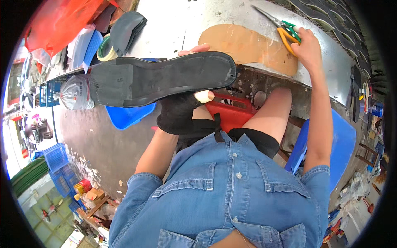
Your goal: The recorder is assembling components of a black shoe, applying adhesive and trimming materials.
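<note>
1 black shoe sole (165,78) is at 11 o'clock, clasped by the left hand (175,113) in a black glove, thumb below and fingers above, maybe so it stays flat and steady. At 2 o'clock, the right hand (309,49) touches the scissors (282,27) on the metal table (173,25); I cannot tell if it grips them. Their handles point between 4 and 5 o'clock, likely for easy reach.

Red bag (58,25) top L, clear bag (76,93) nr blue tub (130,116), blue crates (57,156) far L, lg blue bin (344,142) R
</note>
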`<move>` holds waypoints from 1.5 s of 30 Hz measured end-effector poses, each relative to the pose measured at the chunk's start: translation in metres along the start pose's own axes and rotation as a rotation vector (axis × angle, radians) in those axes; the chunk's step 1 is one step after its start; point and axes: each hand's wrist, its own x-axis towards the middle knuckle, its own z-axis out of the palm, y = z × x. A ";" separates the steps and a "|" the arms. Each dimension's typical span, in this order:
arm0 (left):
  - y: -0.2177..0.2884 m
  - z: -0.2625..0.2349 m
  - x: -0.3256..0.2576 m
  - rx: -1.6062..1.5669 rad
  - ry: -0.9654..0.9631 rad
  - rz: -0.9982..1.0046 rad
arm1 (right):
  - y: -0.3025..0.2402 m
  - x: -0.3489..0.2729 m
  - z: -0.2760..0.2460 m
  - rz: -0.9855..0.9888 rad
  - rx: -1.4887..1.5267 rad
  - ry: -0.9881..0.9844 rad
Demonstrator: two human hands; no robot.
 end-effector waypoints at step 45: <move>-0.071 -0.100 -0.061 -0.248 -0.240 -0.221 | -0.130 -0.193 -0.027 0.025 0.691 -0.499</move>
